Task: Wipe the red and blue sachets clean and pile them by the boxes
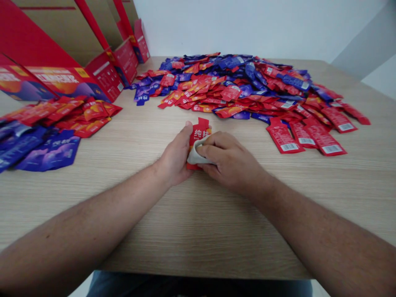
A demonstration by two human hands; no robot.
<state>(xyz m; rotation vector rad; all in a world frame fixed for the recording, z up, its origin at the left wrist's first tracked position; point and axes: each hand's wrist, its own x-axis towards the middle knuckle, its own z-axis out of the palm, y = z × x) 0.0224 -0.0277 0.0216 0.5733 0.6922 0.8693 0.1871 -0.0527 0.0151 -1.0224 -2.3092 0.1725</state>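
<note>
Fingers (213, 152) of the right hand (238, 165) pinch a folded pale grey cloth (194, 156) and press it against the printed front of a red sachet (199, 131); the left hand (175, 159) grips that sachet along its left edge, thumb uppermost, its other fingers mostly hidden beneath. The red sachet lies on the near side of the large heap (216, 84), the landmark for all places given here, and well apart from it, over the table (198, 231).

Progress: the contact of cloth and sachet suggests wiping under way on this one piece, its completion not shown. A smaller pile (63, 113), well to the left of the large heap, shows red and blue sachets in overlapping rows, possibly those already handled; the large heap, mixed and far bulkier, probably represents most of what is left. Neither reading can be confirmed. Three red sachets with barcodes lie at the right front edge of the large heap.

Containers: red printed cartons (60, 80) stand left of the large heap, brown inner panels raised; their interiors are hidden behind the front walls, so their contents cannot be told
</note>
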